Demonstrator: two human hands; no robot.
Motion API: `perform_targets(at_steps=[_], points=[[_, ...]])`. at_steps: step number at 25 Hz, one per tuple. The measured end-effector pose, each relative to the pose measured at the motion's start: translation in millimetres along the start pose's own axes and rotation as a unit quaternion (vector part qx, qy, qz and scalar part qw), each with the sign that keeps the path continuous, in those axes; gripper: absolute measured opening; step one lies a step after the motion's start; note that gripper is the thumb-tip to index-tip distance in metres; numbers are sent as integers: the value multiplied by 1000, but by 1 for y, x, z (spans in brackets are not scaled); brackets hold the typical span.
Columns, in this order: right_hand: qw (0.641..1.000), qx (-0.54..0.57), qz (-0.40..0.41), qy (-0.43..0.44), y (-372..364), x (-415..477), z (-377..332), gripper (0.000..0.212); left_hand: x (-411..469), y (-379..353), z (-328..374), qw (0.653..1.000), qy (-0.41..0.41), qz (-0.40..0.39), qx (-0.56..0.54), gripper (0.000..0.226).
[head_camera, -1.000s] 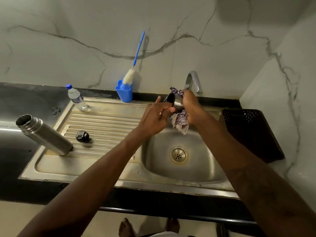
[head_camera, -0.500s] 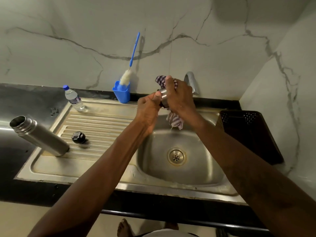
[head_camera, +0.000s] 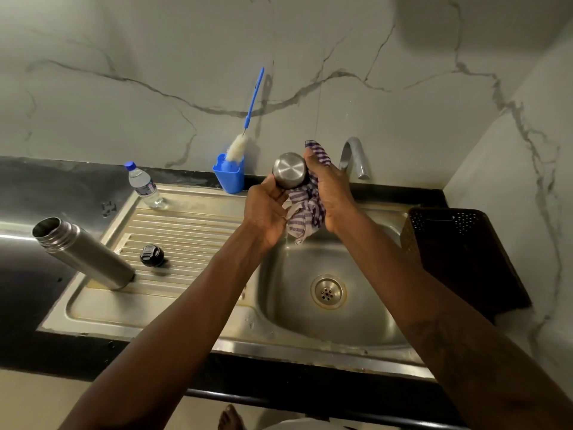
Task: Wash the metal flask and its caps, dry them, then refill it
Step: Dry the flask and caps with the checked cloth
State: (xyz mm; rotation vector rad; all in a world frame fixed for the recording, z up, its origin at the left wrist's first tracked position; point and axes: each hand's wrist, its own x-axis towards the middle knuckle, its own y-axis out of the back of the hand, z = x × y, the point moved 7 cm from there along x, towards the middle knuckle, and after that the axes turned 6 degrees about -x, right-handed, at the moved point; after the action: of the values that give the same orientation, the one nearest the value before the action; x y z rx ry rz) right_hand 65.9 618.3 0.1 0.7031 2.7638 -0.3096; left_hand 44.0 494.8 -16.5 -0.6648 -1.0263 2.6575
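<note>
- Left of the sink basin (head_camera: 288, 293), your open metal flask (head_camera: 83, 252) stands on the drainboard, with the black inner cap (head_camera: 151, 255) just beside it.
- Above the basin's far side, your left hand (head_camera: 266, 212) grips the steel outer cap (head_camera: 290, 169), its flat end towards you.
- Your right hand (head_camera: 331, 190) clutches the striped cloth (head_camera: 307, 212) against that cap.
- Beyond the basin's far-left corner stand a water bottle (head_camera: 144, 186) and a bottle brush (head_camera: 237, 147).

Counted: one cylindrical steel flask (head_camera: 83, 254), one black round plastic cap (head_camera: 151, 256), one steel cup-shaped cap (head_camera: 290, 170), one purple-striped cloth (head_camera: 307, 209), one clear plastic bottle (head_camera: 144, 187), one blue-handled bottle brush (head_camera: 234, 148).
</note>
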Motion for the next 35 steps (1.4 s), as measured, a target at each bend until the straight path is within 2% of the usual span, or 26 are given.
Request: perform_targets(at_steps=[3,5,7,9,12,14,15,17,19,20,23,25,27,28,31,33,35], points=[[999,33,-12,27,6,-6,1,40,3,10,13,991,-32,78,105,30],[999,16,-12,34,5,-13,1,33,-2,17,16,979,-50,121,158,26],[993,-90,-6,73,4,-17,-3,28,-4,21,15,975,-62,130,171,51],[982,-149,-50,107,-4,-23,-5,30,0,24,11,973,-47,123,191,65],[983,-62,-166,56,-16,-28,6,36,10,25,2,991,36,79,101,59],[975,-112,-185,53,-15,-27,6,33,8,30,2,994,59,78,47,42],[962,-187,-181,85,-12,-26,3,34,5,34,3,993,62,85,50,36],[907,-346,-137,199,-4,-28,-9,55,2,40,9,989,57,87,105,32],[865,-397,-92,292,1,-35,-17,68,2,40,16,980,49,74,180,30],[837,-419,-91,340,0,-37,-19,64,4,38,19,972,50,60,223,31],[706,-503,-137,479,-17,-48,-18,38,9,32,27,927,72,23,368,42],[642,-514,-165,544,-23,-54,-17,26,8,32,27,916,94,10,391,48],[589,-569,-157,552,-29,-57,-10,32,8,29,30,924,73,5,374,46],[589,-601,-143,521,-29,-56,-6,39,10,27,33,928,49,4,369,45],[624,-629,-122,447,-25,-52,-5,65,16,17,41,933,-16,-6,361,40],[632,-631,-117,434,-28,-43,-13,57,18,17,41,935,-5,7,354,40],[647,-625,-131,416,-28,-38,-18,49,19,22,38,929,42,39,366,43]])
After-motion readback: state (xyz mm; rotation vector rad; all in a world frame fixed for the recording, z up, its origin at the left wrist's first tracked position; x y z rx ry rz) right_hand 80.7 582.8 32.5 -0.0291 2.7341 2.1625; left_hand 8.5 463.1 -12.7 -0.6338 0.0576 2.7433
